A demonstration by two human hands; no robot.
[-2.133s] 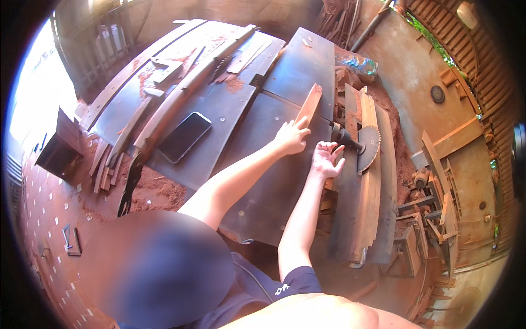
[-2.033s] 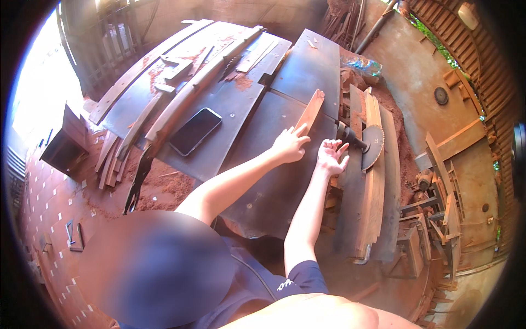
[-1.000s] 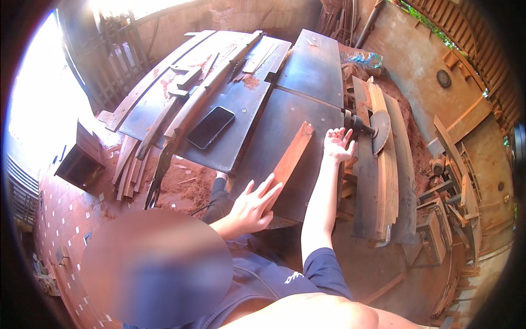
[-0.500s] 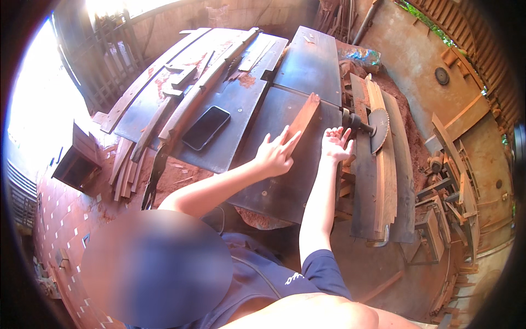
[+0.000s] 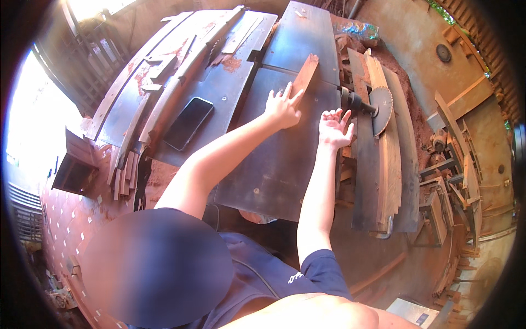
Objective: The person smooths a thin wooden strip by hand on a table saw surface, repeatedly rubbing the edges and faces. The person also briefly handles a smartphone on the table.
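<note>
My left hand (image 5: pixel 284 108) is stretched over the dark metal machine table (image 5: pixel 263 164), fingers spread, fingertips against the near end of a short reddish-brown wood strip (image 5: pixel 306 75). That strip lies flat, its far end past the seam in the table. Palm up at the table's right edge, my right hand (image 5: pixel 336 129) has loosely bent fingers, apart, and holds nothing. Just beyond it, a toothed circular saw blade (image 5: pixel 382 112) sits on a shaft (image 5: pixel 359 103). The blade's teeth look sharp, so it appears not to be spinning.
A black phone (image 5: pixel 189 123) lies on the left tabletop beside a long wooden fence (image 5: pixel 186 77). Long boards (image 5: pixel 390 175) run under the blade at right. Sawdust and offcuts are scattered around. Wooden frames (image 5: pixel 438 203) stand at far right; a blurred round shape fills the lower left.
My left hand and the wood strip have moved forward, the strip's far end now beyond the table seam. The right hand stays palm up near the blade. The view has shifted slightly.
</note>
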